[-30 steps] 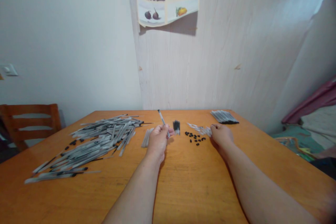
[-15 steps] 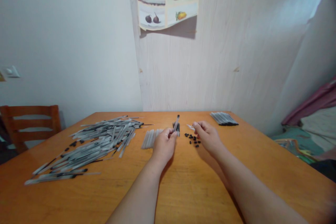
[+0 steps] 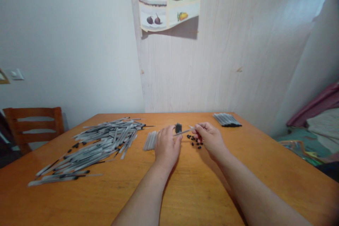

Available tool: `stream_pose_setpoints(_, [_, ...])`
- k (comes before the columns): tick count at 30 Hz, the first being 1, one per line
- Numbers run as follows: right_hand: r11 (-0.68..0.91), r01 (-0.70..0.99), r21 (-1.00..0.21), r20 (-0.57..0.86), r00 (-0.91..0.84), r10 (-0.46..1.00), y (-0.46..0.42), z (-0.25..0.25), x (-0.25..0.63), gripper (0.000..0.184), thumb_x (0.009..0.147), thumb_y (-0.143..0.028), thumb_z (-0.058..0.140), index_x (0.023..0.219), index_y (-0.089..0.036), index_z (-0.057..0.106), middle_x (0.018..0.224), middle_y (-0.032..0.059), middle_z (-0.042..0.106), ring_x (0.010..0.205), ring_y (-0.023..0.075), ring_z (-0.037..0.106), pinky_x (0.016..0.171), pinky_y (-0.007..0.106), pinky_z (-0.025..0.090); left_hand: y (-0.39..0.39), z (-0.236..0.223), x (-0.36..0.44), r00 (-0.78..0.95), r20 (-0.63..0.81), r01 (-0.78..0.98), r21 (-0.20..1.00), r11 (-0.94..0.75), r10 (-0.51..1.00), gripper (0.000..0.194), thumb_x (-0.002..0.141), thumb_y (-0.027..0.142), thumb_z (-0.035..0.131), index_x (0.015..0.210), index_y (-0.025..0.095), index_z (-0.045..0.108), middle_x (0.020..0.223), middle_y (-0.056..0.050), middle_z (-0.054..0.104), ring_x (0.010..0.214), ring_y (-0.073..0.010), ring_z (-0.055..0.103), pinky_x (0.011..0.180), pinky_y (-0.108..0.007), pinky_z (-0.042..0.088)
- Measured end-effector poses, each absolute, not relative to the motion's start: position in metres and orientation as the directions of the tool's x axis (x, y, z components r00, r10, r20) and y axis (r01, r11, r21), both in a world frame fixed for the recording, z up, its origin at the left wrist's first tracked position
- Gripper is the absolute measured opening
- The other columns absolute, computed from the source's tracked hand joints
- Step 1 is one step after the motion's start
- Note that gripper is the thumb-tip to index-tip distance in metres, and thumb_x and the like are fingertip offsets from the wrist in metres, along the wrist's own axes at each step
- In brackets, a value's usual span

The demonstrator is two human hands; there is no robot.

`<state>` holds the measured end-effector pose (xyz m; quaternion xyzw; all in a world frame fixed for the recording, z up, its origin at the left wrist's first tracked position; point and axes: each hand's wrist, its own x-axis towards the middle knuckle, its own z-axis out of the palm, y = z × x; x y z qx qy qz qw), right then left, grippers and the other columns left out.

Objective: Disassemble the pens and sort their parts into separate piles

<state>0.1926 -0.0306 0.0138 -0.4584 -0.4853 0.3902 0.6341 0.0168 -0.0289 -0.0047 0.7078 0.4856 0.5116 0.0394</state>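
Observation:
My left hand [image 3: 167, 144] is closed around a thin, translucent pen tube [image 3: 182, 132] that points right, nearly level. Across from it, my right hand [image 3: 209, 136] pinches a small whitish piece [image 3: 191, 127], too small to name surely. The tube's tip comes close to the right fingertips; whether they touch I cannot tell. Below the right fingers lie several small black plugs [image 3: 199, 147]. A row of clear pen tubes [image 3: 149, 141] lies beside the left hand, partly hidden by it. Just beyond both hands sits a bundle of dark, thin pieces [image 3: 178, 127].
A large loose pile of pen parts [image 3: 106, 144] spreads over the table's left side. At the far right is a neat row of pens [image 3: 227, 120] with black ends. A wooden chair [image 3: 34, 123] stands left of the table [image 3: 196, 190], which meets the wall behind.
In my left hand, the tube has swung from nearly upright to almost level, toward my right hand. The dark bundle behind it is now less covered. My right hand has barely moved.

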Motion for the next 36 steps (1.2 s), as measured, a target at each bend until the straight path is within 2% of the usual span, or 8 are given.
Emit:
stream_pose_setpoints(3, [0.217, -0.195, -0.957, 0.164, 0.257, 0.953, -0.030, 0.015, 0.190, 0.017, 0.081, -0.031, 0.069, 0.081, -0.017, 0.060, 0.070, 0.0023, 0.069, 0.055, 0.0084, 0.059, 0.050, 0.017, 0.048, -0.024, -0.005, 0.018, -0.156, 0.598, 0.484, 0.740, -0.467, 0.786, 0.021, 0.081, 0.033, 0.067, 0.097, 0.019, 0.066, 0.100, -0.011, 0.068, 0.098, -0.0255, 0.059, 0.090, -0.038, 0.041])
stream_pose_setpoints(7, [0.099, -0.401, -0.911, 0.037, 0.160, 0.986, -0.036, 0.018, 0.179, 0.007, 0.082, -0.018, 0.066, 0.080, -0.016, 0.060, 0.071, 0.0046, 0.071, 0.057, 0.0079, 0.063, 0.054, 0.015, 0.053, -0.022, -0.008, 0.025, -0.055, 0.274, -0.017, 0.961, -0.275, 0.960, 0.027, 0.082, 0.042, 0.067, 0.090, 0.016, 0.067, 0.086, -0.008, 0.069, 0.081, -0.0184, 0.062, 0.077, -0.030, 0.045])
stream_pose_setpoints(10, [0.029, -0.465, -0.885, 0.005, 0.051, 0.999, -0.043, 0.017, 0.168, 0.006, 0.083, -0.016, 0.066, 0.080, -0.015, 0.061, 0.073, 0.0056, 0.072, 0.056, 0.0079, 0.064, 0.055, 0.015, 0.055, -0.024, -0.008, 0.030, 0.086, 0.152, -0.349, 0.930, -0.113, 0.985, 0.037, 0.079, 0.048, 0.071, 0.096, 0.015, 0.066, 0.089, -0.008, 0.070, 0.078, -0.0154, 0.063, 0.074, -0.027, 0.046])
stream_pose_setpoints(13, [-0.024, -0.470, -0.882, 0.000, -0.051, 0.999, -0.046, 0.013, 0.161, 0.006, 0.084, -0.017, 0.067, 0.081, -0.014, 0.062, 0.074, 0.0061, 0.073, 0.057, 0.0075, 0.064, 0.055, 0.014, 0.054, -0.027, -0.004, 0.030, 0.085, 0.128, -0.542, 0.838, -0.062, 0.988, 0.039, 0.076, 0.044, 0.076, 0.098, 0.014, 0.065, 0.089, -0.008, 0.071, 0.075, -0.0137, 0.064, 0.069, -0.024, 0.047])
stream_pose_setpoints(17, [-0.084, -0.438, -0.895, -0.042, -0.105, 0.994, -0.043, 0.006, 0.160, 0.016, 0.092, -0.027, 0.058, 0.087, -0.013, 0.062, 0.077, 0.0087, 0.074, 0.052, 0.0080, 0.063, 0.044, 0.014, 0.048, -0.029, 0.001, 0.028, 0.055, 0.089, -0.613, 0.789, -0.037, 0.995, 0.034, 0.075, 0.039, 0.078, 0.093, 0.013, 0.064, 0.086, -0.008, 0.072, 0.074, -0.0138, 0.065, 0.069, -0.024, 0.049])
stream_pose_setpoints(23, [-0.160, -0.287, -0.944, -0.127, -0.131, 0.983, -0.042, 0.005, 0.164, 0.034, 0.097, -0.036, 0.043, 0.080, -0.012, 0.061, 0.057, 0.0061, 0.066, 0.035, 0.0066, 0.051, 0.031, 0.013, 0.029, -0.029, 0.003, 0.027, 0.044, 0.059, -0.611, 0.792, -0.020, 0.997, 0.030, 0.077, 0.036, 0.078, 0.090, 0.013, 0.064, 0.087, -0.008, 0.072, 0.073, -0.0110, 0.065, 0.068, -0.021, 0.049])
stream_pose_setpoints(28, [-0.105, -0.233, -0.967, -0.077, -0.124, 0.989, -0.045, 0.007, 0.161, 0.028, 0.094, -0.032, 0.046, 0.077, -0.014, 0.059, 0.053, 0.0005, 0.061, 0.035, 0.0047, 0.046, 0.033, 0.012, 0.027, -0.027, 0.000, 0.026, 0.051, 0.063, -0.610, 0.792, -0.019, 0.997, 0.031, 0.076, 0.037, 0.078, 0.090, 0.013, 0.064, 0.092, -0.008, 0.073, 0.072, -0.0102, 0.065, 0.068, -0.021, 0.049])
stream_pose_setpoints(36, [0.059, -0.181, -0.982, 0.080, -0.113, 0.990, -0.048, 0.008, 0.163, 0.023, 0.079, -0.036, 0.069, 0.078, -0.017, 0.057, 0.067, -0.0001, 0.066, 0.045, 0.0044, 0.047, 0.038, 0.013, 0.031, -0.024, -0.003, 0.024, 0.048, 0.077, -0.612, 0.790, -0.031, 0.996, 0.030, 0.076, 0.038, 0.077, 0.087, 0.014, 0.063, 0.089, -0.007, 0.072, 0.069, -0.0090, 0.063, 0.066, -0.020, 0.049])
